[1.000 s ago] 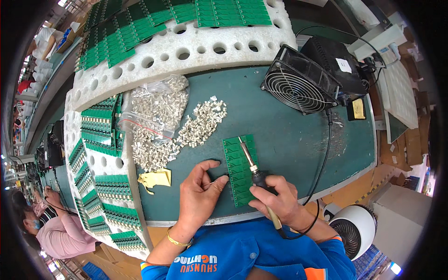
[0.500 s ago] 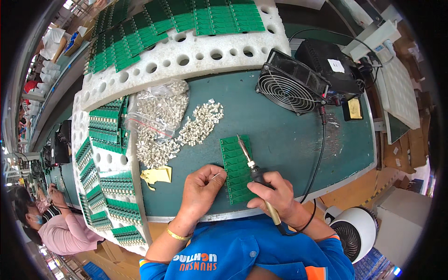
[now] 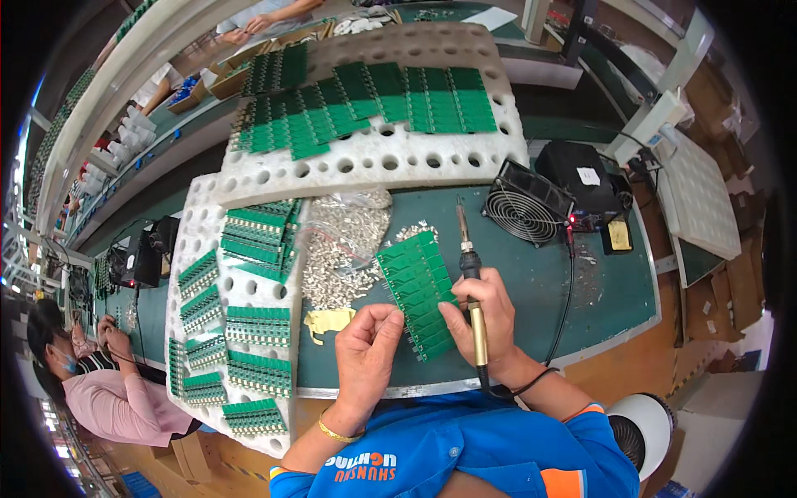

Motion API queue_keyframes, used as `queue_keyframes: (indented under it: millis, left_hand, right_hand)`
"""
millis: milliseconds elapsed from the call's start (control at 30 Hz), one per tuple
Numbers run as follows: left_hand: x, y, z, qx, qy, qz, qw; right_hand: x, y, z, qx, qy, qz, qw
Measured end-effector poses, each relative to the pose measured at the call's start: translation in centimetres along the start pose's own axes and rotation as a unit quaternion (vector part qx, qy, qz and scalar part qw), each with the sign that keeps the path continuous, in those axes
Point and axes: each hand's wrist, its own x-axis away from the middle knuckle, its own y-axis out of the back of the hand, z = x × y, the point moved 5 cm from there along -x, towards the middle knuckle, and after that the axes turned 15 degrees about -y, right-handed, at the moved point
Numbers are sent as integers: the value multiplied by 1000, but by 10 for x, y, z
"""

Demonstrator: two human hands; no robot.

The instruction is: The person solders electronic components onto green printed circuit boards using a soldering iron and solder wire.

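Note:
A green circuit board panel (image 3: 418, 292), with rows of small pins along its left edge, is tilted up off the bench between my hands. My left hand (image 3: 368, 350) is closed, thumb and forefinger pinching at the board's left edge. Whether a thin wire is also in those fingers I cannot make out. My right hand (image 3: 490, 322) wraps round a soldering iron (image 3: 471, 264) with a black grip and brass-coloured rear. The iron's tip points away from me, beyond the board and clear of it. My right thumb and forefinger also touch the board's right edge.
White connectors lie loose (image 3: 332, 282) beside a plastic bag (image 3: 353, 217) of more. Foam trays (image 3: 365, 170) carry several green boards. A fan (image 3: 525, 207), a black soldering station (image 3: 585, 187) and a yellow sponge (image 3: 618, 236) stand right. A cord runs to the iron. Another person (image 3: 124, 390) sits left.
The board has come up off the bench and tilted. The iron's tip has swung away from over the board. My left hand has come to its edge, and the view has shifted.

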Motion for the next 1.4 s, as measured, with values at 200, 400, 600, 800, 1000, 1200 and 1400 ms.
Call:
queue_keyframes:
  millis: [200, 400, 600, 800, 1000, 1200, 1400]
  left_hand:
    - [-9, 6, -8, 72, -22, -24, 997]
    - [-16, 3, -14, 83, -32, -27, 996]
    - [-22, 2, -14, 83, -41, -28, 995]
    - [-29, 7, -4, 130, 16, -43, 990]
    - [-32, 8, -4, 137, 20, -53, 989]
    - [-30, 9, -3, 139, 13, -54, 989]
    - [-28, 11, 0, 142, 24, -53, 988]
  right_hand:
    - [-20, -2, 18, -96, -22, -7, 995]
    - [-33, -7, 11, -122, -45, -15, 991]
    - [-37, -11, 7, -132, -59, -15, 989]
    - [-41, -14, 7, -146, -71, -8, 987]
    - [-43, -17, 9, -138, -72, -10, 988]
    - [-41, -19, 9, -123, -69, -13, 990]
    - [-39, -18, 9, -124, -71, -13, 990]
